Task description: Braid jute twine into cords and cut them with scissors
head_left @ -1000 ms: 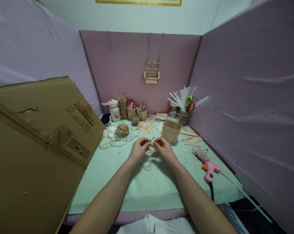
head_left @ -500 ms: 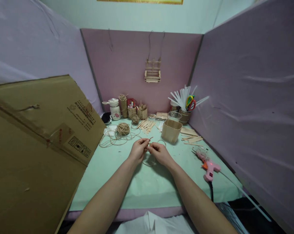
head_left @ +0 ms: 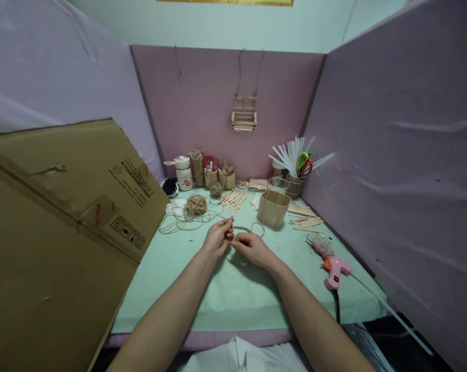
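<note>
Both hands meet over the middle of the table, working on twine (head_left: 242, 228). My left hand (head_left: 218, 236) pinches a piece of it upright between thumb and fingers. Close beside it, my right hand (head_left: 252, 248) has its fingers closed on the strand just below. A loop of the twine curls out behind the right hand, and more strands lie under the hands. Beyond them stands an oval container of wooden sticks (head_left: 271, 209). To the left lies a ball of twine (head_left: 196, 205) with loose strands spread around it.
A pink glue gun (head_left: 335, 271) lies at the right with its cord and a long glue stick. A large cardboard sheet (head_left: 63, 248) leans at the left. Craft sticks (head_left: 233, 199), a white bottle (head_left: 183, 175) and a pot with scissors (head_left: 295, 183) line the back.
My hands have shifted slightly on the twine; the right hand is a little lower and the strand between them now shows more behind it. The view has moved slightly.
</note>
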A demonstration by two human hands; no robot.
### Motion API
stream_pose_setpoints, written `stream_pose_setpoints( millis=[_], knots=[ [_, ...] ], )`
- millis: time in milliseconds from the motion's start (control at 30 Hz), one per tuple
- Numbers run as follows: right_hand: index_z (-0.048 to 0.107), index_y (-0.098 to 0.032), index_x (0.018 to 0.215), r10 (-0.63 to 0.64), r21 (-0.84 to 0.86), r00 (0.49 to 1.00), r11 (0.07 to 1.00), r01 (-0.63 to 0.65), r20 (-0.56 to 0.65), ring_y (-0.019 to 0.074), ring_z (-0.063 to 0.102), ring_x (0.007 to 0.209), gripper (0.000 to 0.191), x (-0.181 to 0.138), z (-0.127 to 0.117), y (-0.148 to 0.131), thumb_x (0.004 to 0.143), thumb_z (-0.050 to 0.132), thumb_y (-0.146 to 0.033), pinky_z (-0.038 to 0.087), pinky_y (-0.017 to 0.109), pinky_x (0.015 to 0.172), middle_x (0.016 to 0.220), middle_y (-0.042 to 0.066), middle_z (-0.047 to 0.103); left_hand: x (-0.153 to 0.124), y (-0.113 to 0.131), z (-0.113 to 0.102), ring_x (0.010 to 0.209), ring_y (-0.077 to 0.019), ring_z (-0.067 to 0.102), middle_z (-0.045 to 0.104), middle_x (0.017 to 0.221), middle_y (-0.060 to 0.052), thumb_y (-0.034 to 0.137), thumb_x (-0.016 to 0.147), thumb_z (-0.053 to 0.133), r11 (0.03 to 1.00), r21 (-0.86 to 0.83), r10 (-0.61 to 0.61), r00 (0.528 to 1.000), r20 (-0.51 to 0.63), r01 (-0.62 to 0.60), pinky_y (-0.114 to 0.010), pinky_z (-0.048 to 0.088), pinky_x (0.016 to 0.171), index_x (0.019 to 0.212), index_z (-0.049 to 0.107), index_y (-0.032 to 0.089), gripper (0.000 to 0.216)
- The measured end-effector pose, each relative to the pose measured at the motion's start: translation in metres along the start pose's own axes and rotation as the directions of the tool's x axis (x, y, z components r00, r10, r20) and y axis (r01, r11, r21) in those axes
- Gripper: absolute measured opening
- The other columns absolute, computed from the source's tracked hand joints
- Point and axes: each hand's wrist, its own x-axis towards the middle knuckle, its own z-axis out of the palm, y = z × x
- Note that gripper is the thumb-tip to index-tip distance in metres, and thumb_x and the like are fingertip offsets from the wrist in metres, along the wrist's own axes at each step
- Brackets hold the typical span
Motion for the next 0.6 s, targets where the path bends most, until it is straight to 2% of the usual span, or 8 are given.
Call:
stream_pose_setpoints(
  millis=[200,300,400,467,533,600],
  knots=[
    [0.048,-0.017,0.060,-0.011,-0.033,1.000,0.999,0.011,-0.003,0.0090,0.034,0.054,0.028,0.001,0.000,0.007,0.080,0.051,-0.037,0.025,0.024,0.051,0.055,-0.005,0.038,0.000,0.005,-0.001,0.046,-0.0015,0.038,0.044,0.058,0.004,0.015,0.069,0.071,0.998,-0.060,-0.033,0.999,-0.006,0.032,-0.011,0.029,0.041,0.075,0.055,0.011,0.017],
    [0.053,-0.018,0.065,0.011,-0.080,0.995,0.997,-0.019,-0.099,0.0102,0.037,0.055,0.028,0.003,0.002,0.012,0.082,0.051,-0.041,0.028,0.025,0.052,0.057,-0.003,0.044,-0.002,0.010,0.002,0.048,-0.0016,0.040,0.045,0.060,0.003,0.013,0.071,0.067,0.997,-0.079,-0.022,1.000,-0.021,0.020,-0.010,0.028,0.040,0.076,0.055,0.010,0.013],
    [0.055,-0.018,0.069,-0.005,-0.125,0.957,0.992,-0.033,-0.292,0.0129,0.045,0.061,0.027,0.006,0.000,0.016,0.082,0.052,-0.042,0.036,0.027,0.058,0.065,0.000,0.051,-0.004,0.014,0.004,0.048,-0.0016,0.041,0.046,0.061,0.002,0.014,0.073,0.065,0.997,-0.075,-0.031,0.998,-0.052,0.027,-0.009,0.028,0.039,0.076,0.055,0.011,0.011],
    [0.055,-0.019,0.074,-0.067,-0.173,0.870,0.985,-0.021,-0.489,0.0147,0.049,0.068,0.024,0.007,-0.006,0.016,0.082,0.052,-0.041,0.040,0.028,0.064,0.075,0.003,0.054,-0.005,0.014,0.005,0.048,-0.0014,0.041,0.046,0.062,0.003,0.014,0.073,0.065,0.997,-0.061,-0.047,0.996,-0.071,0.043,-0.009,0.028,0.038,0.078,0.055,0.011,0.012],
    [0.054,-0.019,0.082,-0.143,-0.236,0.732,0.971,-0.026,-0.667,0.0156,0.050,0.072,0.019,0.007,-0.018,0.014,0.083,0.051,-0.038,0.043,0.031,0.069,0.087,0.006,0.054,-0.006,0.013,0.005,0.048,-0.0012,0.042,0.047,0.064,0.002,0.014,0.073,0.065,0.997,-0.034,-0.070,0.995,-0.074,0.068,-0.009,0.029,0.038,0.078,0.055,0.011,0.012],
    [0.052,-0.019,0.091,-0.207,-0.305,0.614,0.951,-0.057,-0.761,0.0165,0.051,0.074,0.016,0.005,-0.034,0.011,0.083,0.049,-0.032,0.045,0.033,0.071,0.098,0.009,0.051,-0.007,0.012,0.005,0.049,-0.0012,0.042,0.048,0.065,0.002,0.014,0.073,0.065,0.995,0.004,-0.097,0.994,-0.059,0.097,-0.009,0.029,0.038,0.077,0.055,0.011,0.011]
  ],
)
